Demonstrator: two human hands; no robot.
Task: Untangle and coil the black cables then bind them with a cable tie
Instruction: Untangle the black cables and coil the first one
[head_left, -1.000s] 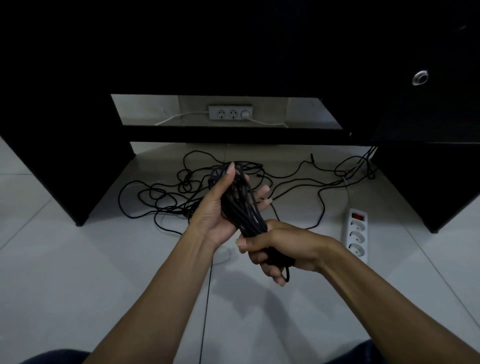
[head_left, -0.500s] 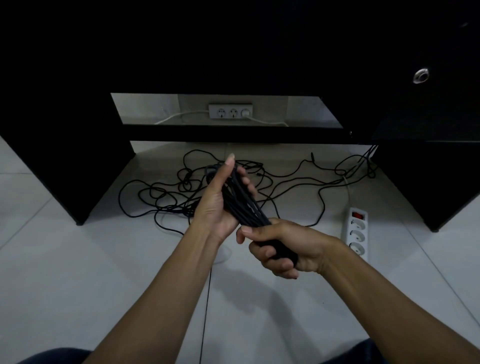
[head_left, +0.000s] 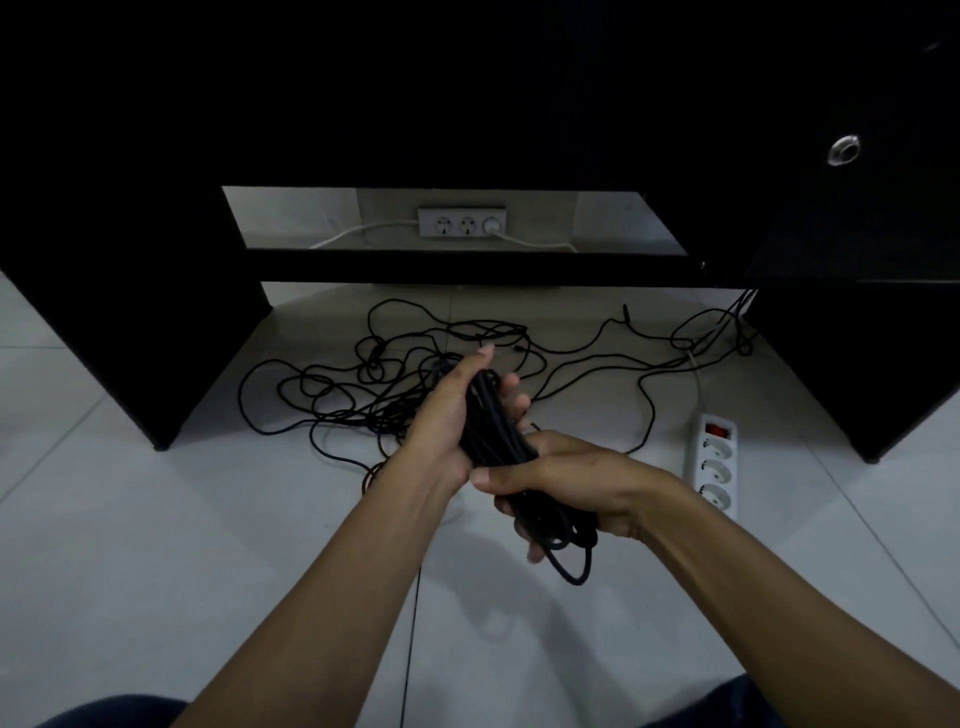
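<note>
A coiled bundle of black cable (head_left: 492, 431) stretches between both hands above the floor. My left hand (head_left: 452, 415) cups the bundle's far end, thumb up and fingers curled round behind it. Nearer to me, my right hand (head_left: 566, 483) grips the other end, from which a few loops (head_left: 569, 551) hang below the fist. Behind the hands, a tangle of loose black cable (head_left: 374, 374) spreads over the white floor under the desk. One strand (head_left: 410, 649) runs down the floor toward me. No cable tie shows.
A black desk (head_left: 130, 312) stands over the tangle, its side panels left and right. A white power strip (head_left: 714, 462) lies on the floor at the right. A grey wall socket (head_left: 461, 223) with white leads sits behind the desk. White floor tiles (head_left: 156, 545) extend toward me.
My right hand has slid a little toward me along the bundle, so more loops hang below the fist. My left hand closed tighter around the far end and the bundle narrowed.
</note>
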